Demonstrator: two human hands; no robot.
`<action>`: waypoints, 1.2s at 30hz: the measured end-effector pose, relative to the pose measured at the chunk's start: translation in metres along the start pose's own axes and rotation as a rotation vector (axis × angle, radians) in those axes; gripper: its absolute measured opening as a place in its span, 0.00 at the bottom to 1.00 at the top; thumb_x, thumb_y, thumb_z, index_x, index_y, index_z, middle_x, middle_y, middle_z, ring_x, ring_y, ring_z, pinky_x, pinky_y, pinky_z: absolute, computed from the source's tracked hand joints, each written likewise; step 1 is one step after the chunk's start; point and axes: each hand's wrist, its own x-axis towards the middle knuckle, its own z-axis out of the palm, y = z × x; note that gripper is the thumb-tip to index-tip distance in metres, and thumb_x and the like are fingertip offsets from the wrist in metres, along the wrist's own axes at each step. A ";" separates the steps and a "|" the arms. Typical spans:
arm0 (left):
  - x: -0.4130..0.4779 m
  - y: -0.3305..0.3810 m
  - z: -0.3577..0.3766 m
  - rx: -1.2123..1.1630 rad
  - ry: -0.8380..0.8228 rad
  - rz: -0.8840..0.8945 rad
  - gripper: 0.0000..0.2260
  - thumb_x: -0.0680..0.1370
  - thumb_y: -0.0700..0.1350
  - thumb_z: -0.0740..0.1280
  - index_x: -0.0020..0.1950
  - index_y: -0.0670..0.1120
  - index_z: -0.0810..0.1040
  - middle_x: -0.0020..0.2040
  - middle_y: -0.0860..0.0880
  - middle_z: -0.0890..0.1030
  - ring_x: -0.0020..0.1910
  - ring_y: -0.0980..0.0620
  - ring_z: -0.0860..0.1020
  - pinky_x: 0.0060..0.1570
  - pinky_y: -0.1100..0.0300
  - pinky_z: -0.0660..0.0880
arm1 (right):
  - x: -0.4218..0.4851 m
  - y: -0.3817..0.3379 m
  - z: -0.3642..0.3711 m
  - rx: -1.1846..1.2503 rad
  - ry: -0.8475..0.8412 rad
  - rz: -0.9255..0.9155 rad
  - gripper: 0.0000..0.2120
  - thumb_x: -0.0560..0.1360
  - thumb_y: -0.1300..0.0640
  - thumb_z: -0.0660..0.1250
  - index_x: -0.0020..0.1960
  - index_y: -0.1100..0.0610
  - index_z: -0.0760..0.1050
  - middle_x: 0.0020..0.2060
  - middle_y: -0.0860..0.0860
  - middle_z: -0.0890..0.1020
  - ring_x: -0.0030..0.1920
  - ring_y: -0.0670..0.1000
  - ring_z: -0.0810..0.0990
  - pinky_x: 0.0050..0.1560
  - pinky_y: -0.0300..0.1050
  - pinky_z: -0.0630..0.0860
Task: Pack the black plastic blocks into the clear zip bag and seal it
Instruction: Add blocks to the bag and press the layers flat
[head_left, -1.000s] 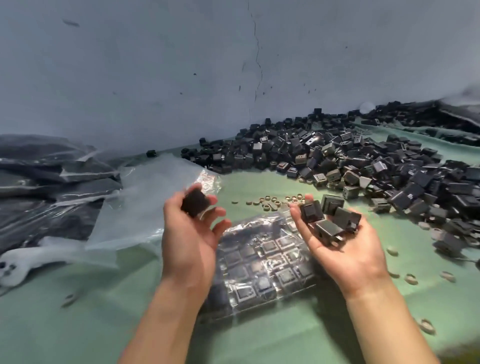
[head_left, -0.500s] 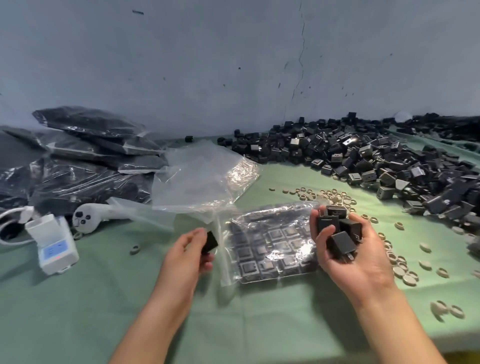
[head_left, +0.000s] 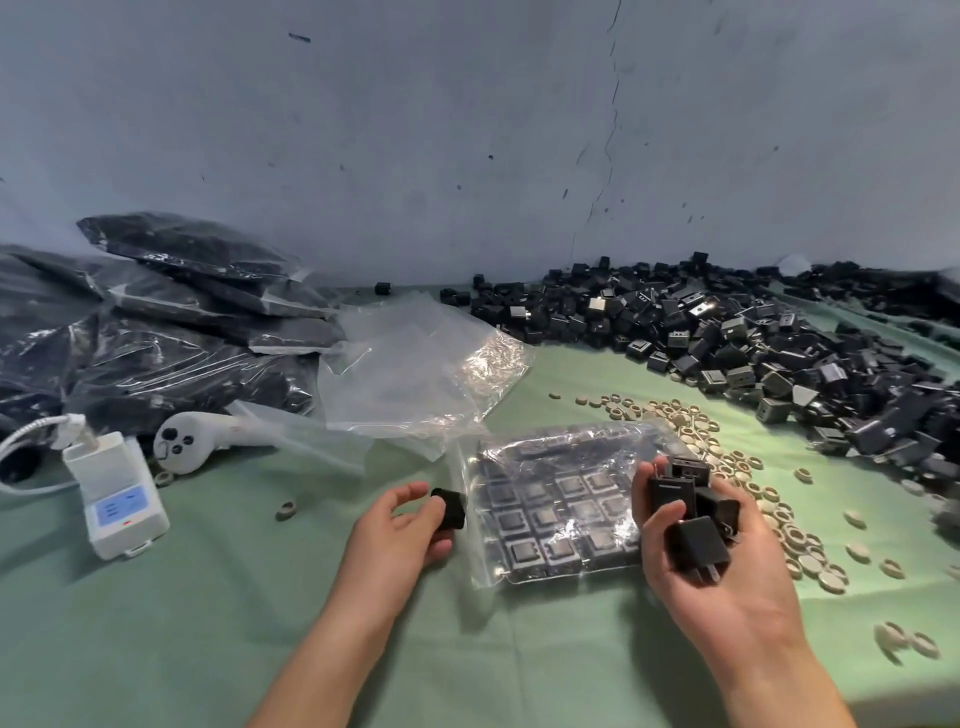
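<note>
Single head-worn wide-angle view, looking forward and down across the green worktop toward the grey wall. Close range: left hand and right hand sit low in frame, entering from the bottom edge. Worktop's far edge curves, probably lens distortion.

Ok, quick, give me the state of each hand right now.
Left hand: pinching a single black block between thumb and fingers.
Right hand: gripping a handful of black blocks.

Left hand: forearm bare, thumb and fingertips pinching one block. Right hand: palm up, fingers curled round several blocks.
</note>
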 end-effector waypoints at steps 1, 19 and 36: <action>0.003 0.002 -0.001 -0.021 -0.007 0.000 0.05 0.80 0.40 0.68 0.55 0.45 0.78 0.43 0.44 0.86 0.38 0.51 0.84 0.38 0.64 0.81 | -0.002 0.001 0.000 0.010 -0.003 0.007 0.22 0.74 0.54 0.70 0.67 0.55 0.75 0.56 0.64 0.82 0.52 0.59 0.84 0.30 0.38 0.80; 0.025 0.000 0.004 -0.093 -0.200 -0.078 0.08 0.80 0.43 0.67 0.53 0.40 0.83 0.47 0.43 0.86 0.43 0.50 0.81 0.40 0.64 0.80 | 0.079 -0.018 0.035 -0.006 -0.111 -0.091 0.17 0.77 0.55 0.67 0.63 0.61 0.72 0.57 0.61 0.80 0.52 0.57 0.83 0.36 0.38 0.81; 0.022 -0.002 0.032 0.430 -0.145 0.256 0.10 0.81 0.52 0.64 0.45 0.50 0.81 0.41 0.53 0.83 0.42 0.51 0.82 0.46 0.55 0.78 | 0.092 -0.018 0.032 -0.081 -0.050 -0.140 0.19 0.76 0.55 0.67 0.64 0.61 0.72 0.54 0.60 0.82 0.51 0.57 0.84 0.36 0.37 0.81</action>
